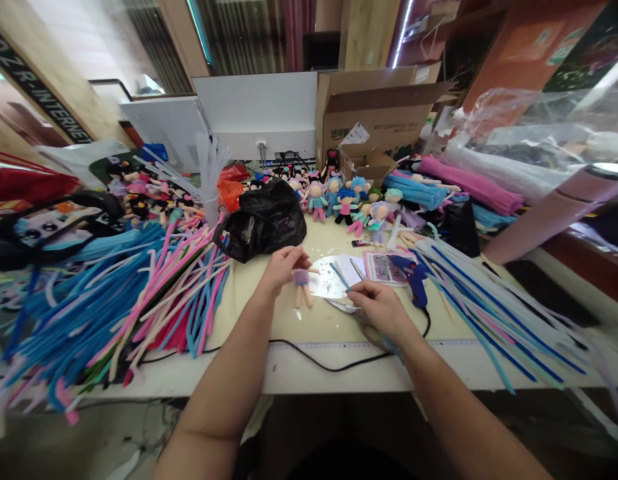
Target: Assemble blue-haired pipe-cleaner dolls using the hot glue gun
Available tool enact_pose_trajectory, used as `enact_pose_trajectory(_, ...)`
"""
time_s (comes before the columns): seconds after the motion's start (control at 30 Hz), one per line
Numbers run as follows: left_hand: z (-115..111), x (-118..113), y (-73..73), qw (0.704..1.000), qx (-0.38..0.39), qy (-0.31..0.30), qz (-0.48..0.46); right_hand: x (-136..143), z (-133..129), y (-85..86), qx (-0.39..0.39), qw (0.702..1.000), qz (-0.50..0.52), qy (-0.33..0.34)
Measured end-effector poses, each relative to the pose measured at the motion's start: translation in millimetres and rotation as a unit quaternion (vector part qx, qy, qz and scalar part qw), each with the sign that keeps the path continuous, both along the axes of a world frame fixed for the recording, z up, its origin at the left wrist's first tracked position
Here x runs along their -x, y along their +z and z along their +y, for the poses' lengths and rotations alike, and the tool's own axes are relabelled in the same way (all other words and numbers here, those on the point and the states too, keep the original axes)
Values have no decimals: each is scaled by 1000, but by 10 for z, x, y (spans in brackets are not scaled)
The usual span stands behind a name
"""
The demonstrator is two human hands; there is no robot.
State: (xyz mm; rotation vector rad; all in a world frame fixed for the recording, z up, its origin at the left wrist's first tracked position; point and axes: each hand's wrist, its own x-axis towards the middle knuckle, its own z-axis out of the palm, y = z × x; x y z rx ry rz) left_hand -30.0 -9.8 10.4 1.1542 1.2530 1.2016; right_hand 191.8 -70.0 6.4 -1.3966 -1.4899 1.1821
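Note:
My left hand is closed on the upper part of a small doll with a lilac body and peach arms and legs; its head is hidden behind my fingers. Between the fingertips of my right hand is a blue pipe cleaner, its free end pointing up and left. Under the two hands lies a white, speckled oval sheet. A pair of scissors seems to lie partly under my right hand. Just right of that hand rests a blue glue gun.
Bundles of coloured pipe cleaners cover the left side; pale and blue ones spread at right. A black plastic bag and several finished dolls stand behind. A black cable crosses the front. A pink bottle leans in at right.

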Motion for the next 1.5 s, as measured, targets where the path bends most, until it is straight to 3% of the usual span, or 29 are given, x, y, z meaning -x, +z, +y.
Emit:
enact_pose_trajectory(0.1,60,158,-33,976,-12,64,209,-38,-14,-25,21,999,20,-14)
enact_pose_trajectory(0.23,53,234,-51,894,-21,63,444,-34,-4,-90,39,998,44,-6)
enact_pose_trajectory(0.3,45,257,-62,855,-15,56,515,-22,17,-111,35,998,48,0)
enact_pose_trajectory(0.4,58,312,-112,833,25,8,552,22,60,-108,21,999,42,0)
enact_pose_trajectory(0.47,81,339,-165,845,35,-27,534,85,95,-85,9,999,43,1)
enact_pose_trajectory(0.53,109,338,-211,876,33,-53,479,176,146,-62,2,999,44,13)
enact_pose_trajectory(0.7,141,267,-181,973,22,-1,230,429,417,-47,9,998,36,58)
enact_pose_trajectory(0.77,132,241,-122,992,45,12,121,501,546,-41,0,998,36,57)
enact_pose_trajectory(0.93,104,138,-49,996,46,52,-49,581,726,-14,-31,999,8,16)
enact_pose_trajectory(1.13,90,-27,-89,988,52,35,-141,526,713,-60,-7,997,9,71)
enact_pose_trajectory(1.4,104,-83,-87,988,48,16,-147,418,726,4,-21,997,53,45)
enact_pose_trajectory(1.5,135,-28,-131,994,34,52,-92,392,767,0,-16,995,98,25)
